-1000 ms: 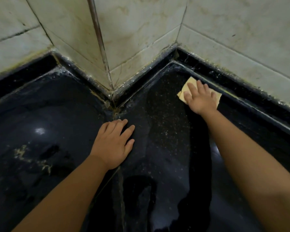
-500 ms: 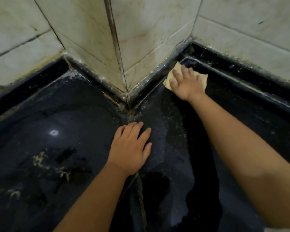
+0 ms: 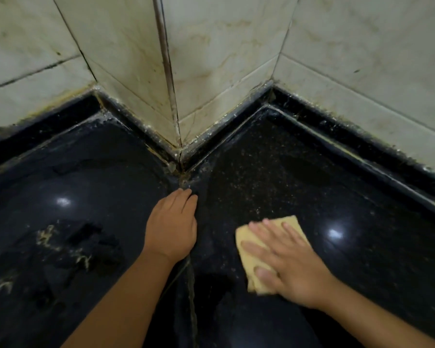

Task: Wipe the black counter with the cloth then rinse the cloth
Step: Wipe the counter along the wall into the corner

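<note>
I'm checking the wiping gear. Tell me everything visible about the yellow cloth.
The yellow cloth is a pale, soft-looking rectangle, apparently folded, lying flat on the black counter right of the seam. The right hand presses on it with spread, straight fingers, covering its middle; its edges are motion-blurred.

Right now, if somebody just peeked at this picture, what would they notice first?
Probably the yellow cloth, bright against the black counter, with the right hand pressed flat on it low on the right. Next, the left hand resting flat on the counter beside the seam in the middle. Then the stained tile wall corner jutting out at the back, and the pale smears on the left.
</note>
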`<action>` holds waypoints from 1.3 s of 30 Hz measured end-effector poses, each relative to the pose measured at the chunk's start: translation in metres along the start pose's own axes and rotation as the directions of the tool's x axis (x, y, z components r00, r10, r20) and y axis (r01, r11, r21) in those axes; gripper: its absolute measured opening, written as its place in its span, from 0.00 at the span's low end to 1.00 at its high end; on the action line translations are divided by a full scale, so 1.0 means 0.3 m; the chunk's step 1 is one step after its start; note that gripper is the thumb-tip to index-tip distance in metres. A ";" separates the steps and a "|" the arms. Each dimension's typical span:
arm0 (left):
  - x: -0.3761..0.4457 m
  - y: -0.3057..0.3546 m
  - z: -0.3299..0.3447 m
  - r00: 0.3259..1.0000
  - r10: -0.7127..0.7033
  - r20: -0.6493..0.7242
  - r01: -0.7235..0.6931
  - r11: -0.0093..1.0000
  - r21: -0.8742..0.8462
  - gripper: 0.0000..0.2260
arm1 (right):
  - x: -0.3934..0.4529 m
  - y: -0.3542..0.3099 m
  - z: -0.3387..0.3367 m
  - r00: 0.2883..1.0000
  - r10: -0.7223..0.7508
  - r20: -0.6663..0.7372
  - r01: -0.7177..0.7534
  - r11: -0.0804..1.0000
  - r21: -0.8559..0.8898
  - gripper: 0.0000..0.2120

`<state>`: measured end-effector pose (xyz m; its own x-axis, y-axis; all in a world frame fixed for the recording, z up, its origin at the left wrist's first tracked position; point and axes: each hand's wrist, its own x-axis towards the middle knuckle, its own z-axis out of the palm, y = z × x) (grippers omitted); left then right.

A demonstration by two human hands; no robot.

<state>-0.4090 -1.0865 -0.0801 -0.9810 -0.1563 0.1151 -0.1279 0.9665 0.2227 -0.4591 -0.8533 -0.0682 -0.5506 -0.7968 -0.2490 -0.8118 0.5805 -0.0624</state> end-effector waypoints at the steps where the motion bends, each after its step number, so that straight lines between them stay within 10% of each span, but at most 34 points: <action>1: 0.001 -0.001 0.001 1.000 0.002 -0.004 -0.002 1.000 -0.002 0.19 | 0.042 0.024 -0.022 0.998 0.068 -0.019 -0.068 0.998 0.002 0.27; 8: -0.001 -0.014 -0.033 0.998 -0.035 -0.051 0.039 0.996 0.078 0.19 | 0.465 -0.021 -0.127 0.873 0.488 0.009 -0.469 0.835 0.287 0.24; 21: -0.042 -0.130 -0.107 0.947 -0.183 0.262 0.146 0.977 0.153 0.23 | 0.090 -0.305 0.007 0.999 0.021 -0.029 -0.018 0.994 0.106 0.25; 27: -0.057 -0.124 -0.087 0.929 -0.200 0.312 0.148 0.972 0.182 0.24 | -0.007 -0.076 -0.021 0.970 0.242 0.026 -0.244 0.968 0.060 0.41; 31: -0.060 -0.127 -0.080 0.929 -0.197 0.313 0.152 0.975 0.162 0.24 | 0.208 -0.079 -0.071 0.848 0.524 0.076 -0.526 0.819 0.229 0.25; 39: -0.066 -0.122 -0.083 0.928 -0.212 0.306 0.189 0.977 0.103 0.23 | 0.086 -0.431 0.026 0.981 0.179 -0.080 -0.166 0.975 0.148 0.29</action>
<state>-0.3812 -1.1238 -0.0663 -0.9282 -0.2874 -0.2362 -0.3251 0.9353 0.1397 -0.3668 -0.9478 -0.0740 -0.7006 -0.6910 -0.1779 -0.6715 0.7228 -0.1630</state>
